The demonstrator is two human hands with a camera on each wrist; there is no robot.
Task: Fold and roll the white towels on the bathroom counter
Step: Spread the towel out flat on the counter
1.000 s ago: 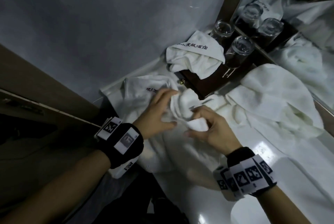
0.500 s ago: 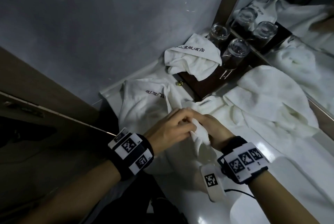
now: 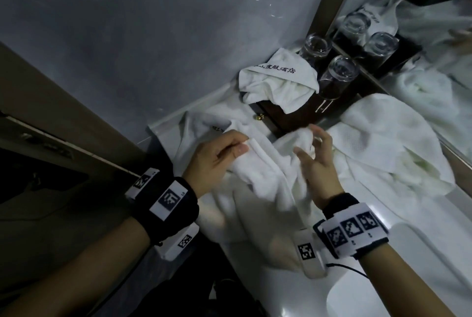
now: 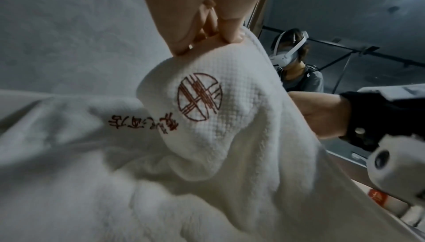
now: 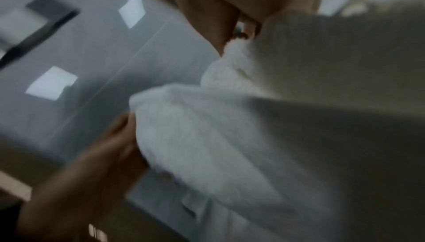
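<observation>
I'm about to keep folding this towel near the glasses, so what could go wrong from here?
1. Only the left hand pinches the towel; the right hand looks open, so the fold may slump loose.
2. Two glasses stand upright just behind the work area; a swung towel end could tip them.
3. Part of the towel hangs over the counter edge and may slide off.

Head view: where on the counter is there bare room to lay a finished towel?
Bare glossy white counter lies right of the right hand, below the crumpled white waffle towel. The far corner is crowded: dark wooden box, clear glass tumblers, embroidered white towel.
</observation>
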